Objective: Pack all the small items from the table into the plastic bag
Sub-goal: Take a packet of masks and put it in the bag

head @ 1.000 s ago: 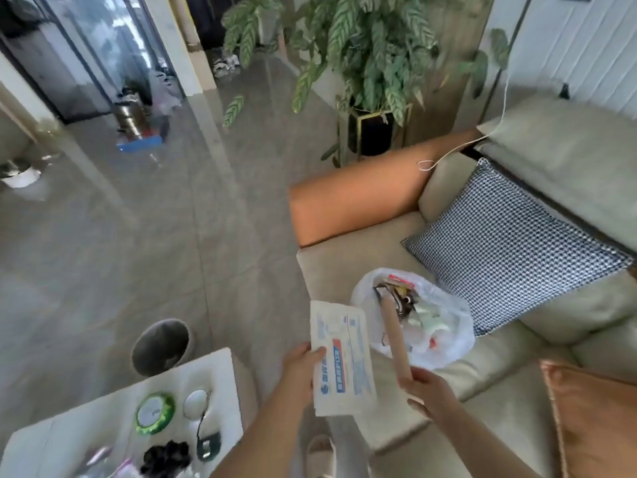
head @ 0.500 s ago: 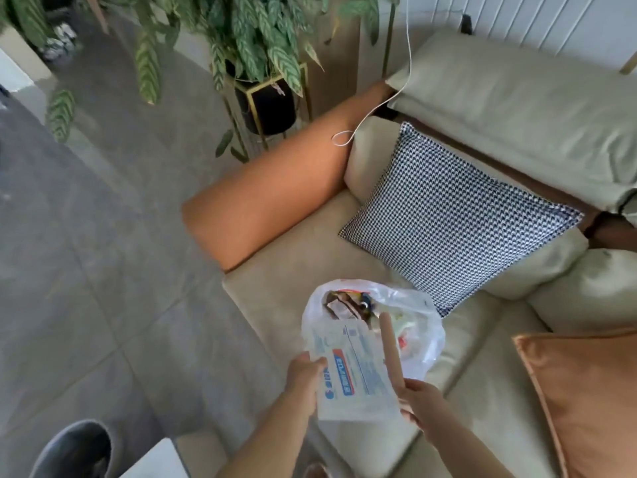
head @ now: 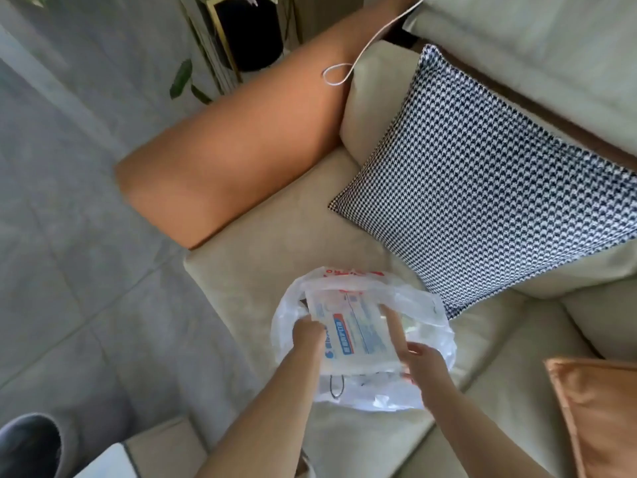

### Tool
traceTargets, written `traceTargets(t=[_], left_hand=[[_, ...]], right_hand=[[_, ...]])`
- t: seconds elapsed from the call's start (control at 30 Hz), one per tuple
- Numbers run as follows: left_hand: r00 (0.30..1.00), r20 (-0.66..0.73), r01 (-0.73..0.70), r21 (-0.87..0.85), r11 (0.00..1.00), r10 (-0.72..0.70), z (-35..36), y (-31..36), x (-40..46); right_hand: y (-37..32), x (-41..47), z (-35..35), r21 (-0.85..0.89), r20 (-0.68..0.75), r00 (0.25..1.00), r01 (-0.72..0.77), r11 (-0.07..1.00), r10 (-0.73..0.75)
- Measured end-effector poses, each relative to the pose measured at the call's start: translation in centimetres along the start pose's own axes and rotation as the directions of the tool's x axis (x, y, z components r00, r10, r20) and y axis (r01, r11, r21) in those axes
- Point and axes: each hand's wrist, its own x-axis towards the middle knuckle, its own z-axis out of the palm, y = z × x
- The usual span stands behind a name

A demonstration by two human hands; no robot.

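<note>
Left hand: the left hand [head: 307,334] grips the left edge of a flat white packet with blue and red print [head: 351,334], fingers curled over that edge.
Right hand: the right hand [head: 424,365] holds the near end of a slim tan wooden stick [head: 393,322], which runs up from the grip along the packet's right side; how the fingers close on it is partly hidden.
Packet: it lies between the two grips, its far end already inside the mouth of the bag and its near end level with both hands.
Bag: a thin translucent white plastic bag with red lettering on its rim [head: 431,305] sits directly under and around both grips, resting on the seat of a beige fabric sofa [head: 262,257]. Dark items show faintly through its near wall, too blurred to name.
Beyond the grips: a navy-and-white houndstooth cushion [head: 482,181] leans on the sofa back, up and right of the right hand.
Left of the grips: an orange leather armrest [head: 227,150], with a loop of white cable [head: 336,74] lying on its far end.
Right of the grips: an orange-brown cushion [head: 599,415] at the frame edge.
</note>
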Motion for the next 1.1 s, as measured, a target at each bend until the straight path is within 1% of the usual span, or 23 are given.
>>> traceTargets(t=[0.1, 0.17, 0.23, 0.3, 0.4, 0.47, 0.53, 0.6, 0.67, 0.77, 0.87, 0.97, 1.03, 1.1], left_hand=[[0.993, -0.066, -0.100, -0.083, 0.992, 0.095, 1.1, 1.1, 1.4], [0.993, -0.041, -0.114, -0.096, 0.989, 0.110, 1.5, 0.9, 1.9], [0.996, -0.011, -0.094, -0.072, 0.993, 0.094, 1.5, 0.3, 0.9], [0.997, -0.018, -0.079, -0.041, 0.996, 0.078, 1.2, -0.1, -0.8], [0.997, -0.039, -0.063, 0.104, 0.993, 0.068, 0.2, -0.6, -3.1], [0.999, 0.020, -0.034, 0.201, 0.979, 0.030, -0.6, -0.9, -4.0], [0.995, 0.094, -0.010, 0.234, 0.972, -0.013, -1.5, -1.3, -5.3], [0.988, 0.152, -0.050, 0.297, 0.953, 0.004, -2.4, -2.1, -6.9], [0.984, 0.166, -0.114, 0.345, 0.932, 0.059, -3.5, -3.4, -8.3], [0.987, 0.132, -0.132, 0.328, 0.935, 0.093, -5.7, -6.0, -10.4], [0.994, 0.080, -0.100, 0.281, 0.954, 0.081, -8.3, -9.2, -12.4], [0.998, 0.036, -0.062, 0.203, 0.977, 0.055, -11.2, -12.9, -14.3], [1.000, -0.007, -0.027, 0.147, 0.989, 0.028, -13.0, -15.7, -15.2], [0.998, -0.056, 0.006, 0.065, 0.998, -0.002, -15.0, -18.8, -16.0]], right_hand=[[-0.7, 1.0, 0.5, 0.096, -0.009, 0.999, 0.050, 0.994, -0.049], [-0.5, 1.3, 0.7, 0.159, 0.013, 0.999, 0.039, 0.986, -0.042], [0.0, 1.5, 0.9, 0.129, 0.027, 0.999, 0.033, 0.991, -0.037], [0.4, 1.2, 0.8, 0.096, 0.023, 1.000, 0.017, 0.995, -0.019], [0.7, 0.5, 0.3, 0.022, 0.024, 1.000, -0.020, 1.000, 0.020], [0.6, -0.2, 0.1, -0.042, 0.042, 0.999, -0.025, 0.999, 0.026], [0.2, -1.4, 0.0, -0.089, 0.076, 0.997, -0.019, 0.996, 0.026], [-0.4, -2.9, 0.1, -0.130, 0.121, 0.993, -0.003, 0.991, 0.019], [-1.0, -4.6, 0.6, -0.188, 0.166, 0.986, 0.052, 0.981, -0.021], [-1.4, -7.3, 1.8, -0.310, 0.255, 0.962, 0.174, 0.935, -0.095], [-1.0, -10.3, 3.2, -0.360, 0.350, 0.927, 0.263, 0.895, -0.131], [0.4, -13.2, 5.1, -0.483, 0.455, 0.885, 0.338, 0.808, -0.098], [2.2, -14.9, 6.6, -0.520, 0.491, 0.868, 0.364, 0.773, -0.078], [4.2, -16.9, 8.1, -0.569, 0.525, 0.846, 0.425, 0.704, -0.087]])
